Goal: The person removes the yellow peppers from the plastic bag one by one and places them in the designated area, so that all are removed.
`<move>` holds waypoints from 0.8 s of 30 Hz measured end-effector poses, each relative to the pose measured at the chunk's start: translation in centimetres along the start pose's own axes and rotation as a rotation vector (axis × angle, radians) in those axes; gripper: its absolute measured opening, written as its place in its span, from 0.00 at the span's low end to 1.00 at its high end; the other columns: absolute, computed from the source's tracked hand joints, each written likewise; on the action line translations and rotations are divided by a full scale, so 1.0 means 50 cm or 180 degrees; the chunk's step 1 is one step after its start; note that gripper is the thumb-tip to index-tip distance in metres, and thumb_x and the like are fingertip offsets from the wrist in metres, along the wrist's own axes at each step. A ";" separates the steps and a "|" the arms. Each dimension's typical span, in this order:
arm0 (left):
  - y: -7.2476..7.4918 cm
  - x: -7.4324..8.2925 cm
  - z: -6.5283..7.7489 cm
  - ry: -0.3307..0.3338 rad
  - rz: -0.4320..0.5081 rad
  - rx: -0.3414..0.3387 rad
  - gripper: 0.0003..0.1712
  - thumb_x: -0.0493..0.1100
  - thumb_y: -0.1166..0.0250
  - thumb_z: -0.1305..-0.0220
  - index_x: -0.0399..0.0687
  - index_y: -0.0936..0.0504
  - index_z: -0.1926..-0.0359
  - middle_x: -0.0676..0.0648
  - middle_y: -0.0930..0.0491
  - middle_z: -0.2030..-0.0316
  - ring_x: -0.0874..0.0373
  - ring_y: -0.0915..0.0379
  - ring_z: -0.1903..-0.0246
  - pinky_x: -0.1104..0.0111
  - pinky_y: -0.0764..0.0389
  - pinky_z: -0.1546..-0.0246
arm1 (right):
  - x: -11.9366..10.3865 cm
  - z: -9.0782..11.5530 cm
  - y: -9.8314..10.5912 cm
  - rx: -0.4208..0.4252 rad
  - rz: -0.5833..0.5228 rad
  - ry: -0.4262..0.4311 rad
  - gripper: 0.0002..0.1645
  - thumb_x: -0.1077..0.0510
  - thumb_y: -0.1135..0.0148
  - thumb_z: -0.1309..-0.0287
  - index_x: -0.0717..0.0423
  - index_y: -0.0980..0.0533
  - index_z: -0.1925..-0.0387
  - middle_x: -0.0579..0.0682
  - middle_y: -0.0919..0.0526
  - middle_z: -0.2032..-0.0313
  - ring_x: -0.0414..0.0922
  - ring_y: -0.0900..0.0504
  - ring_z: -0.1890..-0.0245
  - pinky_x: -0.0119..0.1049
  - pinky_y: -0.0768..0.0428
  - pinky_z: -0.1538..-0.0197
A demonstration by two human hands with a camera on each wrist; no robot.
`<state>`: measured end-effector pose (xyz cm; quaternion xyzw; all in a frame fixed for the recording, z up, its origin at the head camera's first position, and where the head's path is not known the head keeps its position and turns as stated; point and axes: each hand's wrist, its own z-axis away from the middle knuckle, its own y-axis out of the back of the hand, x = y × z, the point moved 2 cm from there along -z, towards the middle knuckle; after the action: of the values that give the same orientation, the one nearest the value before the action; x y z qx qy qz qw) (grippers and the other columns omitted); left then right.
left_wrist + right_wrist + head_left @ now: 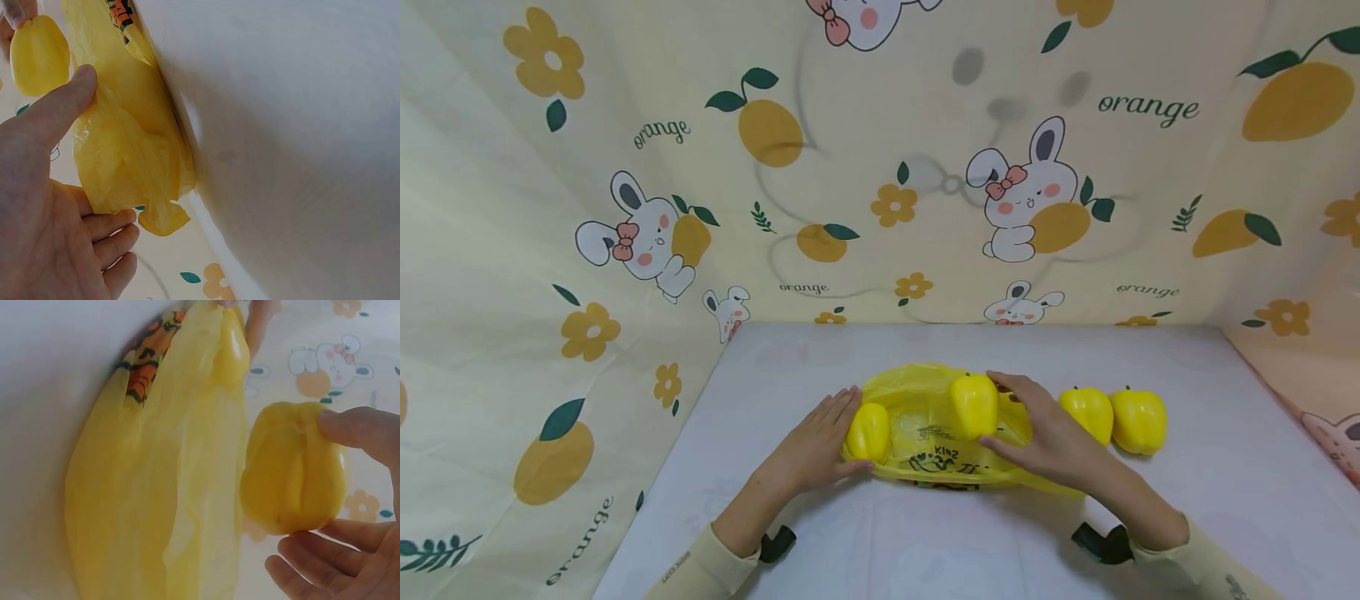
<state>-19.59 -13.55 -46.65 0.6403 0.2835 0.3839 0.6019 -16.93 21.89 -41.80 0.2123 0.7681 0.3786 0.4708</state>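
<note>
A yellow plastic bag [925, 417] with dark print lies on the table, its mouth facing up. One yellow bell pepper [868, 433] sits inside at its left end. Around that end my left hand [812, 437] holds the bag, thumb at the near rim and fingers along the far side. My right hand [1048, 433] grips another yellow bell pepper [975, 406] between thumb and fingers, over the right part of the bag's mouth. In the right wrist view this gripped pepper [294, 469] is beside the bag's rim, clear of the plastic.
Two more yellow bell peppers, a nearer-left one [1088, 414] and a right one [1138, 421], stand side by side right of the bag. The white table [925, 550] meets a printed cloth backdrop [865, 250] at the back and sides.
</note>
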 end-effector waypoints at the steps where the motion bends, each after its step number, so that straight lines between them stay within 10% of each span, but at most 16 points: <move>1: -0.001 0.000 0.000 -0.0005 0.0006 0.0005 0.63 0.70 0.32 0.31 0.35 0.49 0.15 0.39 0.50 0.15 0.44 0.54 0.16 0.52 0.51 0.15 | 0.000 0.001 0.003 0.0005 0.0017 -0.0009 0.55 0.45 0.19 0.39 0.55 0.37 0.20 0.59 0.26 0.28 0.62 0.25 0.31 0.67 0.21 0.33; 24: -0.004 -0.003 -0.002 0.0024 -0.0022 -0.0024 0.65 0.71 0.32 0.32 0.36 0.51 0.15 0.39 0.51 0.14 0.45 0.55 0.15 0.53 0.52 0.15 | 0.043 0.031 0.072 0.0266 0.0244 0.0055 0.55 0.52 0.17 0.42 0.55 0.37 0.20 0.61 0.26 0.29 0.61 0.22 0.38 0.71 0.19 0.41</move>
<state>-19.74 -13.62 -46.85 0.6356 0.2864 0.3854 0.6046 -16.67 26.20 -40.60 0.2578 0.7785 0.3658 0.4400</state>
